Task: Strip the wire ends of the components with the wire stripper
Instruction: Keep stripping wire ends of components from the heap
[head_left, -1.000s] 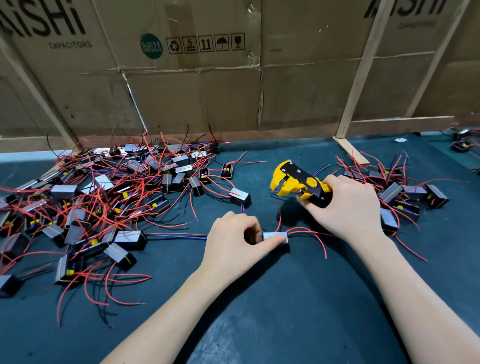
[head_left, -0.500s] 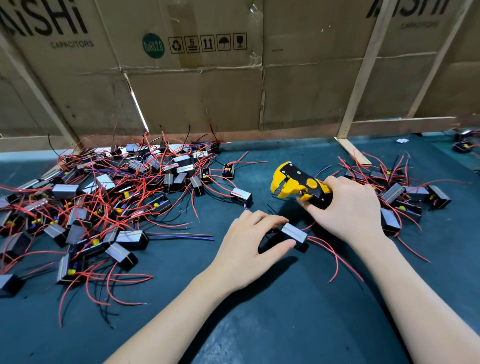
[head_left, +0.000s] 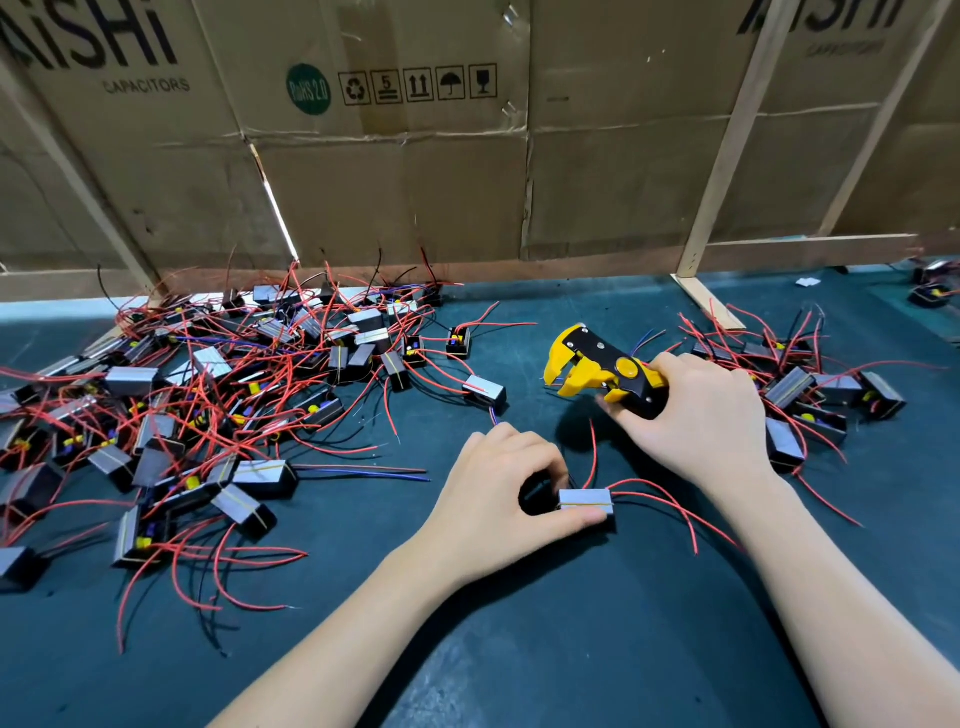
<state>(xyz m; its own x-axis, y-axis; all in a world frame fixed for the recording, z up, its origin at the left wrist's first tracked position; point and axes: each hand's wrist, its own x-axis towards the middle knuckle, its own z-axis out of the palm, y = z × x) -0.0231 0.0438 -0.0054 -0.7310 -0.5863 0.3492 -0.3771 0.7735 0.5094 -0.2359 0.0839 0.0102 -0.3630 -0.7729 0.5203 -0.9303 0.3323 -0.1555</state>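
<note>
the left hand (head_left: 506, 493) curls its fingers and thumb around one component (head_left: 584, 503), a small grey-topped block lying on the dark green table (head_left: 519, 649), the thumb stretched along its near edge. several red wires (head_left: 670, 506) and thinner dark ones fan out from that block to the right; one red wire rises up toward the tool. the right hand (head_left: 696, 421) is closed around the black handle of the single yellow and black wire stripper (head_left: 597, 371), which hangs just above the table with its yellow jaws parted and pointing left, apart from the held block. to the left lies a big tangled heap of components (head_left: 208, 405), too many and too overlapped to count. a smaller heap (head_left: 810, 400) sits behind the right hand, roughly eight blocks showing. a cardboard wall (head_left: 467, 156) with two pale wooden slats stands at the table's far edge.
</note>
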